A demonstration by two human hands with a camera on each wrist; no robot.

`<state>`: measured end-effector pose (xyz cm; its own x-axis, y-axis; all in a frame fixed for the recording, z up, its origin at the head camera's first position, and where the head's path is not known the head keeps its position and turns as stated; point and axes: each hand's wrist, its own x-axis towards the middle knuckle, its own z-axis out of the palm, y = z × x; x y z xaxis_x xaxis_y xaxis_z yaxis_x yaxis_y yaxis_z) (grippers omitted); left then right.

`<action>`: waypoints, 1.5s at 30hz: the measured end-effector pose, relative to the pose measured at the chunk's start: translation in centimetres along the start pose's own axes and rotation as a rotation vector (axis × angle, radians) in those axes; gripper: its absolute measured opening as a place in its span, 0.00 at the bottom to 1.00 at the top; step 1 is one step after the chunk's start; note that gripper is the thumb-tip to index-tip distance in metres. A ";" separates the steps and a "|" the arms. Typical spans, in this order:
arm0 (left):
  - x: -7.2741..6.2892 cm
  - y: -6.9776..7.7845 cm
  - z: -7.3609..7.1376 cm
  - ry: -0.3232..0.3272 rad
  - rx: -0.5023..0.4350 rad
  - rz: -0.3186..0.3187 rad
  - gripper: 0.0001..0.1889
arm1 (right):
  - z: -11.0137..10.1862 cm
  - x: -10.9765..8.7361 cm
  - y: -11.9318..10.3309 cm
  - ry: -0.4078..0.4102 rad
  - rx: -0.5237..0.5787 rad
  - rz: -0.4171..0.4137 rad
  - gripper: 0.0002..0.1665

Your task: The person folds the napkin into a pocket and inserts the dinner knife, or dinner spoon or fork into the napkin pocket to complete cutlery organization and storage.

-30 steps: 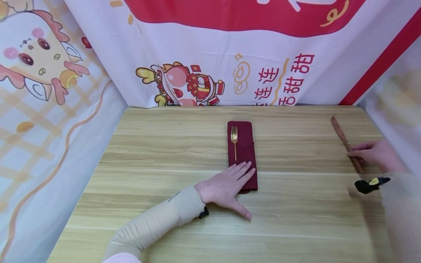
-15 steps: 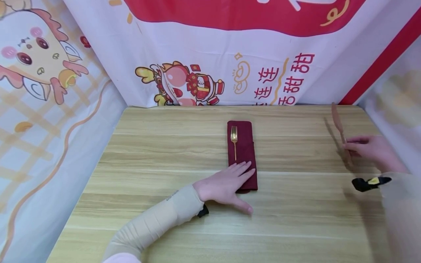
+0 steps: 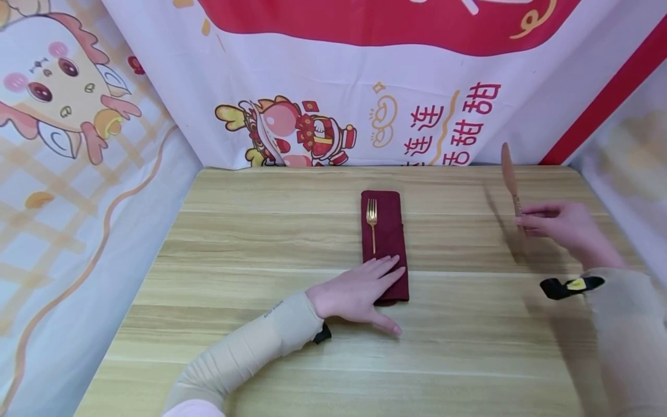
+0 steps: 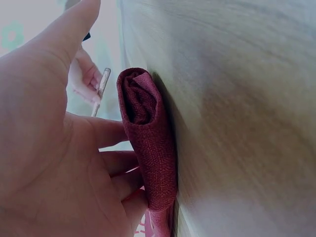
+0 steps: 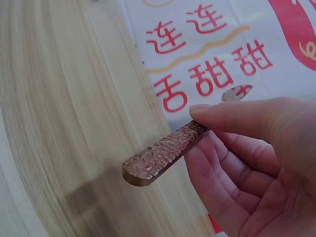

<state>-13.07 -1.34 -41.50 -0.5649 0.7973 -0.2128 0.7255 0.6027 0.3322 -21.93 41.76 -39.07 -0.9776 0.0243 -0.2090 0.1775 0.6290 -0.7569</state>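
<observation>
A folded dark red cloth napkin lies lengthwise on the table, its rolled layers showing at the near end in the left wrist view. On its upper left part rests a gold fork, tines pointing away. My left hand rests on the near part of the napkin with fingers straight and spread, thumb out to the side. Over the table's right side, my right hand pinches a copper-coloured table knife between thumb and fingers. The knife is raised, blade pointing away; its textured handle shows in the right wrist view.
The wood-grain table runs back to a printed white and red cloth hanging behind it. Patterned cloth hangs on the left, and more pale cloth on the right. The knife's shadow falls on the table.
My right hand has lifted the knife from near the tabletop and carried it left and slightly away, the blade now more upright. My left hand, the napkin and the fork have stayed in place.
</observation>
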 end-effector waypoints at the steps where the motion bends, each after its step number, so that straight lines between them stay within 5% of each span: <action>1: 0.0 0.0 0.0 0.001 0.000 0.000 0.61 | 0.3 0.0 -0.3 0.000 0.010 -0.006 0.49; 10: 0.1 0.0 0.1 -0.002 -0.008 0.000 0.60 | 2.3 0.0 -2.9 -0.050 0.023 -0.009 0.47; 17: 0.1 0.0 0.1 0.000 -0.017 -0.004 0.60 | 4.1 -0.5 -4.5 -0.103 0.077 -0.098 0.34; 26: 0.0 0.1 0.0 -0.002 -0.030 -0.005 0.59 | 7.1 -1.4 -6.9 -0.210 0.220 -0.186 0.29; 35: 0.0 0.1 -0.1 0.000 -0.027 -0.001 0.59 | 10.1 -2.2 -9.4 -0.278 0.202 -0.202 0.26; 45: 0.3 -1.2 -0.7 0.099 -0.293 -0.042 0.48 | 11.7 -2.8 -11.4 -0.304 0.232 -0.238 0.27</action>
<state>-14.40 -1.83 -41.33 -0.6379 0.7563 -0.1456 0.5648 0.5878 0.5792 -19.91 25.41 -37.12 -0.9227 -0.3516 -0.1583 0.0058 0.3980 -0.9174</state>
